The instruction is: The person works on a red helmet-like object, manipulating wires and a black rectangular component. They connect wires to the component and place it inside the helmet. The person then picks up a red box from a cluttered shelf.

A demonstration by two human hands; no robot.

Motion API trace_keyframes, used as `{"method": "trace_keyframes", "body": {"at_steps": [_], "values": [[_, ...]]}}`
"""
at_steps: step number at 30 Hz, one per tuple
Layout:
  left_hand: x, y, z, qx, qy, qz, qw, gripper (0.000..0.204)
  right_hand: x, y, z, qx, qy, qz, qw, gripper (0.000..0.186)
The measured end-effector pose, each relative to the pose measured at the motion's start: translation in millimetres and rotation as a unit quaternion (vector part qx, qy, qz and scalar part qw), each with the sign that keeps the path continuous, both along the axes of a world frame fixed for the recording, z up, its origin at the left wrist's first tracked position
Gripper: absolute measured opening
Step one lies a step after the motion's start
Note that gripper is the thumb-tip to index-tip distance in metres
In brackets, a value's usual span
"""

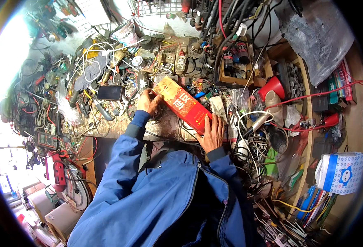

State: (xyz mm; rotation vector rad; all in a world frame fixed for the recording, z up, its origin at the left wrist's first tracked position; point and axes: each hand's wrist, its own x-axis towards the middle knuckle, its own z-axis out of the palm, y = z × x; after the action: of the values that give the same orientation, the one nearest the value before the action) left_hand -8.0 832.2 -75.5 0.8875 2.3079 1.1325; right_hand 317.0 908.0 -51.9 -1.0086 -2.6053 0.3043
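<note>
A long red and gold cardboard box (184,103) lies slantwise over the front of the workbench, between my two hands. My left hand (149,101) is closed on its upper left end, thumb along the edge. At the lower right end, my right hand (213,134) grips the box with its fingers over the top face and side. Left of my left hand rests a dark smartphone (110,93). Just past the box's right edge is a pale, worn block (218,108). A blue cylinder (199,95) lies beyond the box.
Tangled cables and tools cover the bench (119,127). A wooden crate (231,78) with dark bottles stands at the back right, near a red cup (271,88). Cords (214,33) hang above. A tissue pack (341,173) is at far right; a multimeter (47,140) is at left.
</note>
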Motion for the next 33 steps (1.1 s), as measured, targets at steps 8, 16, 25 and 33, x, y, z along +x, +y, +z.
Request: {"method": "trace_keyframes", "body": {"at_steps": [8, 16, 25, 33], "values": [[-32.4, 24.4, 6.8, -0.055, -0.066, -0.043, 0.995, 0.065, 0.4, 16.3, 4.2, -0.043, 0.005, 0.01, 0.999, 0.087], [-50.2, 39.4, -15.5, -0.076, -0.212, 0.026, 0.974, 0.052, -5.0, 14.8, 11.1, -0.042, 0.0, 0.021, 0.999, 0.087], [-25.1, 47.4, 28.3, 0.0, -0.2, 0.062, 0.978, 0.046, -6.7, 4.2, 42.3, -0.075, 0.077, 0.071, 0.992, 0.068], [-22.5, 33.8, 55.4, 0.21, -0.317, 0.075, 0.922, 0.025, 1.6, 44.2, 57.4, -0.225, 0.234, -0.103, 0.94, 0.03]]}}
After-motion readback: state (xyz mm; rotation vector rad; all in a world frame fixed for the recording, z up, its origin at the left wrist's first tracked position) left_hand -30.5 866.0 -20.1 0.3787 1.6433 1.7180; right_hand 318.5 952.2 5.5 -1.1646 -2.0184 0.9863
